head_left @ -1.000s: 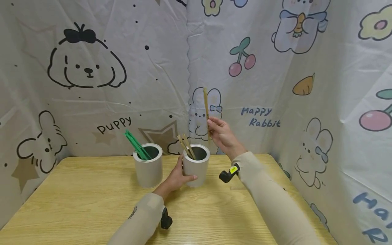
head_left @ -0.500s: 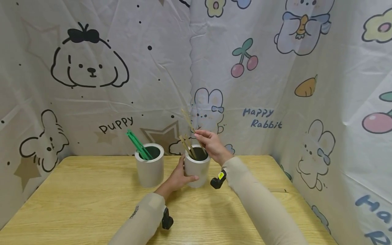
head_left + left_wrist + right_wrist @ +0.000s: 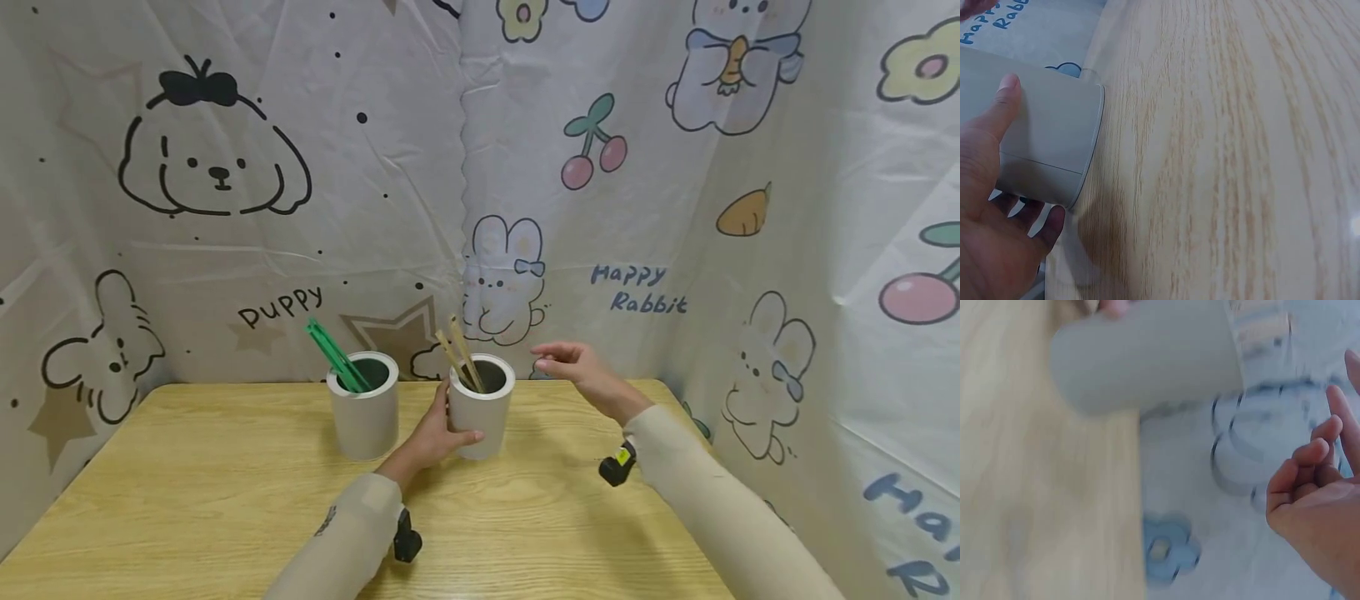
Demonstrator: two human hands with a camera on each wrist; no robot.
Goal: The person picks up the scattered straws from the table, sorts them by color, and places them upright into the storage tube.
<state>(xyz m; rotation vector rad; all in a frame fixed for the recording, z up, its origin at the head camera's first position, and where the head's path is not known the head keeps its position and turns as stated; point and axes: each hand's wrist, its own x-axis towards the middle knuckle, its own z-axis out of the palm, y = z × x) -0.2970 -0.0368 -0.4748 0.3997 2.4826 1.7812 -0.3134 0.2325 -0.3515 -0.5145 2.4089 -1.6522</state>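
Observation:
My left hand point(image 3: 429, 435) grips a white cylindrical cup point(image 3: 491, 423), its thumb across the front and the other fingers behind the wall. Several flat wooden sticks point(image 3: 461, 352) lean toward the left out of that cup. To the right of the rim, in the air and apart from it, my right hand point(image 3: 588, 377) holds nothing; in the right wrist view its fingers point(image 3: 1310, 453) are loosely bent. A second white cup point(image 3: 365, 427) stands to the left, with green sticks point(image 3: 335, 354) slanting out of it. The lower ends of both sets of sticks are hidden inside the cups.
Both cups stand toward the back of a light wood table point(image 3: 225, 500). A printed cloth point(image 3: 390, 233) hangs right behind and along the sides. A faint blurred strip point(image 3: 1016, 550) shows on the tabletop in the right wrist view.
My right hand lowered the wooden stick it pinched into the right cup, let it go and drew back to the right. The left hand has kept its grip on the cup.

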